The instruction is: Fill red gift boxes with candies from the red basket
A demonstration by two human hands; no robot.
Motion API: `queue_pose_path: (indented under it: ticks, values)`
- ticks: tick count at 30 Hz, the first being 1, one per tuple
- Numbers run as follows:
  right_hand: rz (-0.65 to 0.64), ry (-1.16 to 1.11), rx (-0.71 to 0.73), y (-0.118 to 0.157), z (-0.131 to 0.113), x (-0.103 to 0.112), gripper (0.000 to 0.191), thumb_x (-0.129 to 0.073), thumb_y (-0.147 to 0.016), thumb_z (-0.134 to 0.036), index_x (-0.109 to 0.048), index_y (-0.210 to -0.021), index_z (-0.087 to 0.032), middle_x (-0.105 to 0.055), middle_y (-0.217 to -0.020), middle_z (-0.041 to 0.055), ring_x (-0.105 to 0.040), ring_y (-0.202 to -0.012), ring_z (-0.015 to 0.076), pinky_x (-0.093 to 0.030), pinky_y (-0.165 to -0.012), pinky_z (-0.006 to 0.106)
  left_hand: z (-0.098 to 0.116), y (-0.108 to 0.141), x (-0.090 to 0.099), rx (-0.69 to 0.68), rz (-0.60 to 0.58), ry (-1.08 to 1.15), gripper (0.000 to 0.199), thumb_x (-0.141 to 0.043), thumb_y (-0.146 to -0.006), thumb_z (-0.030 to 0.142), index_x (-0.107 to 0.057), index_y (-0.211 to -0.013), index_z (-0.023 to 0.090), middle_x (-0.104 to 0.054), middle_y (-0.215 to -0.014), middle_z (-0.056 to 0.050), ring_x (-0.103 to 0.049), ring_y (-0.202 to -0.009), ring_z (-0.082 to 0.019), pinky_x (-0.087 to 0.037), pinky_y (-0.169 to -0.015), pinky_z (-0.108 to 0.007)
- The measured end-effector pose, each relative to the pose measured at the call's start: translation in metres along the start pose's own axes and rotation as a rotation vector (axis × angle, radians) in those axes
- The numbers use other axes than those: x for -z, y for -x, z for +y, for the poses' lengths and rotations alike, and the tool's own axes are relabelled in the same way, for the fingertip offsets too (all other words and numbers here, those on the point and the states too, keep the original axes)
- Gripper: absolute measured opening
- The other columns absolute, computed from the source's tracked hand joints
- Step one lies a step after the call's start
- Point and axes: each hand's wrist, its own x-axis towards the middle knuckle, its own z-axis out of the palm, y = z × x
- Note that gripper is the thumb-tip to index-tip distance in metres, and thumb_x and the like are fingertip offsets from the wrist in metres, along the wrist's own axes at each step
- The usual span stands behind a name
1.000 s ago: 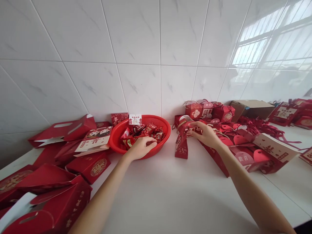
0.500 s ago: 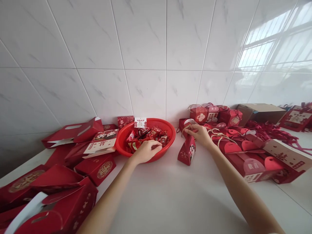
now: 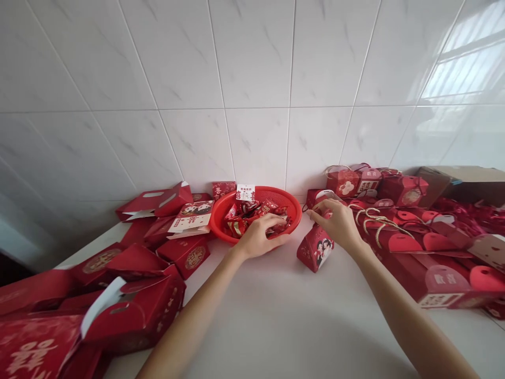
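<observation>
My left hand (image 3: pixel 260 236) reaches over the near rim of a red plastic basket (image 3: pixel 292 204). Its thumb is apart from the fingers, which are on wrapped sweets (image 3: pixel 236 226) in the basket; I see nothing gripped. To the right of the basket, my right hand (image 3: pixel 335 218) pinches the top of a small dark-red gift box (image 3: pixel 311 245), shaped like a tent, with a cartoon couple printed on its side. The box is close to the white tabletop and leans slightly; the fingers hide its top.
Several larger red boxes (image 3: pixel 138 313) crowd the left side. A white printed card (image 3: pixel 245 192) stands in the back of the basket. On the right are red boxes with rope handles (image 3: pixel 379 223), more small boxes (image 3: pixel 343 181) and a cardboard box (image 3: pixel 465 176). A tiled wall (image 3: pixel 256 137) rises behind.
The view has swung left, so everything sits further right. My left hand has moved deeper over the sweets, with its fingers stretched out. The small gift box has turned, showing more of the couple.
</observation>
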Motion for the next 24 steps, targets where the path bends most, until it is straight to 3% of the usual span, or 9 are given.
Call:
queue_pose_path:
  ticks: [4, 10, 13, 16, 20, 24]
  values:
    - [-0.004, -0.139, -0.078, 0.007, -0.020, -0.008, 0.041, -0.063, -0.082, -0.057, -0.052, -0.060, -0.024, -0.066, -0.065, 0.0042, -0.059, -0.062, 0.0208, -0.043, -0.061, 0.033, 0.009, 0.002, -0.013, -0.028, -0.033, -0.023, 0.057, -0.078, -0.076, 0.057, -0.073, -0.120, 0.022, -0.065, -0.133, -0.012, -0.058, -0.127, -0.033, -0.046, -0.109, -0.045]
    - [-0.211, -0.263, -0.145, 0.012, -0.031, -0.012, 0.028, -0.070, -0.076, -0.043, -0.057, -0.062, -0.022, -0.069, -0.068, 0.0023, -0.060, -0.065, 0.0189, -0.045, -0.062, 0.031, 0.008, 0.002, -0.021, -0.087, -0.017, 0.027, 0.027, -0.061, -0.093, 0.041, -0.077, -0.106, 0.022, -0.072, -0.116, -0.009, -0.066, -0.111, -0.026, -0.051, -0.100, -0.039]
    - [-0.325, -0.369, -0.094, 0.015, -0.029, -0.012, 0.022, -0.070, -0.076, -0.041, -0.063, -0.070, -0.021, -0.071, -0.075, 0.0020, -0.063, -0.072, 0.0192, -0.049, -0.067, 0.032, 0.008, 0.001, -0.019, -0.085, -0.021, 0.041, 0.029, -0.055, -0.097, 0.039, -0.077, -0.101, 0.022, -0.073, -0.109, -0.008, -0.067, -0.105, -0.024, -0.053, -0.096, -0.037]
    - [-0.383, -0.452, -0.069, 0.014, -0.026, -0.008, 0.019, -0.068, -0.077, -0.038, -0.066, -0.072, -0.020, -0.070, -0.076, 0.0017, -0.063, -0.072, 0.0189, -0.051, -0.068, 0.032, 0.010, 0.000, -0.015, -0.054, -0.041, 0.081, 0.031, -0.060, -0.093, 0.045, -0.076, -0.106, 0.021, -0.073, -0.114, -0.009, -0.066, -0.110, -0.025, -0.053, -0.099, -0.038]
    - [-0.273, -0.540, -0.166, 0.003, -0.020, 0.028, 0.025, -0.078, -0.067, -0.039, -0.064, -0.067, -0.019, -0.069, -0.070, 0.0021, -0.065, -0.069, 0.0195, -0.053, -0.066, 0.033, 0.007, -0.003, -0.007, 0.040, -0.048, 0.165, 0.043, -0.061, -0.089, 0.052, -0.074, -0.114, 0.019, -0.072, -0.122, -0.010, -0.065, -0.117, -0.028, -0.051, -0.104, -0.041]
    - [-0.024, -0.497, -0.228, -0.005, -0.016, 0.106, 0.026, -0.084, -0.066, -0.039, -0.070, -0.073, -0.018, -0.073, -0.074, 0.0041, -0.069, -0.072, 0.0194, -0.054, -0.068, 0.032, 0.004, -0.006, -0.001, 0.170, -0.055, 0.208, 0.050, -0.063, -0.082, 0.062, -0.075, -0.107, 0.020, -0.075, -0.118, -0.009, -0.066, -0.115, -0.030, -0.052, -0.103, -0.043]
